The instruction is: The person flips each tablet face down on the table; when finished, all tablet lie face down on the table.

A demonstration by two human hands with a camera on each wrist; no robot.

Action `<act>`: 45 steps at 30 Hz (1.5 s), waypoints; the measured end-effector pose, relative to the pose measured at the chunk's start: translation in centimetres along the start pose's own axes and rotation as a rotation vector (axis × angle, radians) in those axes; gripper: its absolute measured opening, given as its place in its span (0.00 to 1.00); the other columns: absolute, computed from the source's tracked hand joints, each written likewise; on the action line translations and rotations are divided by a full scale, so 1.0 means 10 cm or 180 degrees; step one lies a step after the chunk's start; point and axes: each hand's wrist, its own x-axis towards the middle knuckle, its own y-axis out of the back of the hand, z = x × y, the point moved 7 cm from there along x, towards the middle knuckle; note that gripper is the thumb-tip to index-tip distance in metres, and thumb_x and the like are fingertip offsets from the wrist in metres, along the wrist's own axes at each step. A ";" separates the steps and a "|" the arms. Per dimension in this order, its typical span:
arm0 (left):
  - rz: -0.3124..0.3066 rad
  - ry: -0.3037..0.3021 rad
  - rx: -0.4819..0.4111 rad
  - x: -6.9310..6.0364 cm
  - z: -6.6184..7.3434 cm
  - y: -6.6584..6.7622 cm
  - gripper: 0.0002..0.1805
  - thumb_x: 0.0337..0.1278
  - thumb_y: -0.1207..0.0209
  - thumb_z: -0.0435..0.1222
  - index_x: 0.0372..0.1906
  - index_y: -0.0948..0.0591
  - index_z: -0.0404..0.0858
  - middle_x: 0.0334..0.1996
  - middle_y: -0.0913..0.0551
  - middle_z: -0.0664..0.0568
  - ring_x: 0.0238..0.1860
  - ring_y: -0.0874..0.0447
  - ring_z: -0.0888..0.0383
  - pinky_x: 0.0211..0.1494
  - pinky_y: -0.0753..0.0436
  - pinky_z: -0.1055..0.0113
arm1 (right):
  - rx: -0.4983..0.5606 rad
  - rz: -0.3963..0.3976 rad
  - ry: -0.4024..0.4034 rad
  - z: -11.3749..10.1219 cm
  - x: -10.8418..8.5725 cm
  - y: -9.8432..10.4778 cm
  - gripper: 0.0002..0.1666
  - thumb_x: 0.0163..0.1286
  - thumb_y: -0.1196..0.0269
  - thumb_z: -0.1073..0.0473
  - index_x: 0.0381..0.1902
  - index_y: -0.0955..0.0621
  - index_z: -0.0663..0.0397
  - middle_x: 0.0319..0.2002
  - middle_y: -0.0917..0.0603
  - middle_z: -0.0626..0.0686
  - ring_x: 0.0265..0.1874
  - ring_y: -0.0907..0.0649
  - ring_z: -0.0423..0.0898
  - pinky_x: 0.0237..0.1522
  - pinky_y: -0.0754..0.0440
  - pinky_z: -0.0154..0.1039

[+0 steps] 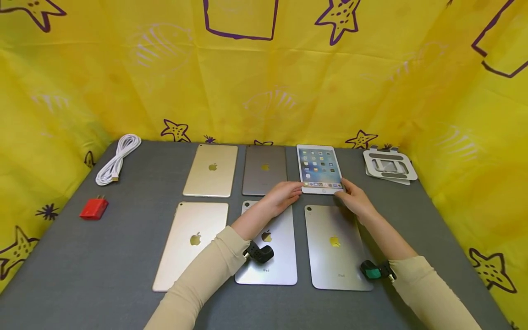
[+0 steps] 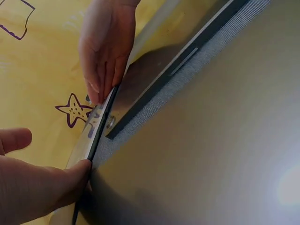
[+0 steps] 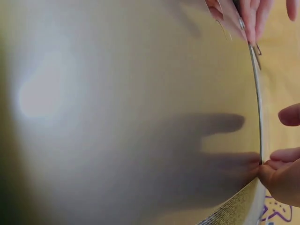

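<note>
A white tablet with a lit screen [image 1: 319, 165] lies flat in the back row, its face up. Along its lower left side, my left hand [image 1: 283, 196] touches the edge with nearly straight fingers. My right hand [image 1: 356, 199] is at the lower right corner, thumb and a finger touching the edges. Beneath the left forearm is a silver tablet [image 1: 284, 238], back up and partly covered. Another silver tablet [image 1: 334, 256] lies back up below the right hand. Close to the left hand is a dark grey tablet [image 1: 264, 167]. In both wrist views, fingertips meet a thin tablet edge.
Two gold tablets, one behind [image 1: 211, 170] and one in front [image 1: 191, 247], lie back up on the left. A coiled white cable [image 1: 119, 158] and a red charger [image 1: 94, 208] are farther left. A folding stand [image 1: 389, 165] sits back right, near the yellow curtain [image 1: 247, 91].
</note>
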 end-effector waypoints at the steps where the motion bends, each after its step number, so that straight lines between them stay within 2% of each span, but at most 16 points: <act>1: 0.0030 0.0033 -0.0025 0.01 0.00 0.00 0.25 0.69 0.47 0.32 0.64 0.35 0.20 0.55 0.30 0.39 0.57 0.30 0.50 0.69 0.34 0.60 | -0.0040 0.0006 -0.0013 0.00 0.00 0.01 0.39 0.73 0.48 0.62 0.75 0.50 0.67 0.73 0.46 0.68 0.72 0.45 0.62 0.71 0.45 0.54; 3: 0.0071 0.0088 -0.0017 0.04 0.00 -0.01 0.24 0.70 0.48 0.32 0.63 0.34 0.20 0.47 0.28 0.41 0.51 0.29 0.52 0.68 0.33 0.60 | -0.0142 0.0021 -0.0048 0.01 -0.01 0.03 0.39 0.73 0.48 0.61 0.75 0.48 0.67 0.73 0.45 0.68 0.72 0.44 0.62 0.70 0.45 0.56; 6: 0.0090 0.0085 0.0147 0.07 0.00 -0.03 0.24 0.72 0.49 0.33 0.63 0.34 0.19 0.39 0.28 0.44 0.43 0.27 0.55 0.65 0.29 0.60 | -0.0277 0.0061 -0.0078 0.01 -0.03 0.05 0.37 0.73 0.48 0.59 0.74 0.45 0.66 0.72 0.42 0.69 0.70 0.41 0.63 0.69 0.43 0.57; 8: 0.0061 -0.0021 0.0355 0.09 0.01 -0.06 0.23 0.74 0.51 0.34 0.62 0.32 0.20 0.35 0.27 0.46 0.39 0.26 0.57 0.61 0.25 0.61 | -0.0409 0.0098 -0.0095 0.00 -0.05 0.07 0.37 0.73 0.47 0.58 0.74 0.43 0.66 0.70 0.38 0.69 0.68 0.37 0.63 0.67 0.40 0.57; 9: 0.0058 -0.0133 0.0519 0.09 0.02 -0.07 0.22 0.74 0.52 0.34 0.61 0.31 0.20 0.34 0.26 0.47 0.37 0.25 0.58 0.58 0.22 0.62 | -0.0480 0.0109 -0.0099 0.00 -0.07 0.07 0.36 0.73 0.47 0.57 0.73 0.42 0.66 0.68 0.37 0.70 0.66 0.36 0.63 0.66 0.38 0.57; 11: 0.0087 -0.0478 0.0927 0.06 0.08 -0.09 0.20 0.74 0.51 0.34 0.59 0.27 0.21 0.30 0.23 0.47 0.32 0.23 0.59 0.50 0.18 0.65 | -0.0558 0.0126 -0.0082 -0.02 -0.08 0.05 0.36 0.73 0.47 0.56 0.73 0.40 0.66 0.66 0.34 0.70 0.63 0.33 0.63 0.63 0.36 0.57; 14: 0.0323 -0.1221 0.1766 -0.05 0.24 -0.13 0.17 0.71 0.48 0.34 0.55 0.20 0.27 0.28 0.17 0.45 0.30 0.17 0.57 0.39 0.16 0.67 | -0.0475 0.0094 -0.0086 -0.06 -0.09 0.00 0.35 0.73 0.46 0.55 0.72 0.39 0.65 0.64 0.31 0.70 0.61 0.31 0.62 0.62 0.34 0.56; 17: 0.0699 -0.1879 0.2517 -0.19 0.42 -0.16 0.16 0.68 0.44 0.36 0.54 0.17 0.34 0.36 0.12 0.46 0.38 0.13 0.55 0.42 0.16 0.64 | -0.0198 -0.0010 -0.0102 -0.11 -0.10 -0.09 0.34 0.74 0.48 0.56 0.73 0.40 0.66 0.66 0.33 0.69 0.64 0.33 0.62 0.65 0.35 0.56; 19: 0.0835 -0.2119 0.2720 -0.27 0.50 -0.18 0.17 0.68 0.44 0.39 0.55 0.17 0.37 0.43 0.13 0.47 0.45 0.14 0.53 0.46 0.17 0.62 | 0.0064 -0.0115 -0.0114 -0.16 -0.11 -0.17 0.34 0.75 0.49 0.57 0.73 0.41 0.66 0.68 0.36 0.69 0.66 0.35 0.62 0.67 0.38 0.56; 22: 0.0865 -0.2189 0.2578 -0.33 0.57 -0.20 0.19 0.68 0.43 0.42 0.57 0.18 0.37 0.48 0.15 0.48 0.49 0.16 0.54 0.50 0.18 0.62 | 0.0494 -0.0301 -0.0091 -0.25 -0.12 -0.32 0.33 0.76 0.51 0.58 0.73 0.42 0.67 0.71 0.40 0.67 0.68 0.37 0.61 0.69 0.41 0.55; 28: 0.0854 -0.2144 0.1965 -0.40 0.66 -0.19 0.21 0.64 0.39 0.44 0.56 0.17 0.37 0.44 0.13 0.50 0.47 0.14 0.58 0.48 0.17 0.66 | 0.1180 -0.0571 -0.0067 -0.40 -0.11 -0.56 0.30 0.78 0.56 0.62 0.73 0.44 0.71 0.71 0.41 0.67 0.70 0.38 0.60 0.69 0.38 0.48; 31: 0.0815 -0.2147 0.1829 -0.40 0.68 -0.21 0.20 0.62 0.37 0.45 0.54 0.16 0.39 0.43 0.12 0.52 0.46 0.14 0.59 0.48 0.18 0.67 | 0.1407 -0.0622 -0.0132 -0.44 -0.09 -0.62 0.30 0.78 0.56 0.62 0.73 0.43 0.70 0.69 0.39 0.68 0.67 0.34 0.60 0.66 0.33 0.46; 34: 0.0715 -0.2119 0.1769 -0.38 0.68 -0.24 0.19 0.61 0.36 0.45 0.54 0.16 0.41 0.43 0.12 0.53 0.46 0.15 0.60 0.50 0.19 0.67 | 0.1483 -0.0644 -0.0142 -0.49 -0.07 -0.63 0.30 0.78 0.54 0.61 0.73 0.43 0.70 0.67 0.35 0.68 0.63 0.29 0.59 0.61 0.28 0.44; 37: 0.0622 -0.2066 0.1704 -0.35 0.66 -0.26 0.19 0.61 0.36 0.45 0.54 0.16 0.41 0.45 0.13 0.53 0.47 0.15 0.60 0.50 0.19 0.67 | 0.1507 -0.0492 -0.0124 -0.55 -0.04 -0.55 0.30 0.78 0.52 0.60 0.72 0.40 0.69 0.63 0.30 0.64 0.55 0.24 0.52 0.58 0.24 0.42; 40: 0.0566 -0.2008 0.1592 -0.33 0.64 -0.26 0.19 0.62 0.37 0.45 0.55 0.17 0.40 0.45 0.13 0.52 0.45 0.15 0.59 0.47 0.18 0.67 | 0.1663 -0.0238 -0.0064 -0.64 -0.01 -0.41 0.28 0.77 0.50 0.59 0.71 0.36 0.64 0.58 0.27 0.55 0.49 0.22 0.45 0.56 0.22 0.40; 45: 0.0545 -0.1945 0.1510 -0.30 0.61 -0.26 0.20 0.62 0.36 0.45 0.55 0.17 0.40 0.44 0.13 0.51 0.38 0.14 0.59 0.41 0.17 0.69 | 0.2011 0.0123 0.0234 -0.85 0.05 -0.22 0.27 0.76 0.47 0.58 0.69 0.32 0.61 0.56 0.26 0.49 0.50 0.23 0.45 0.53 0.21 0.37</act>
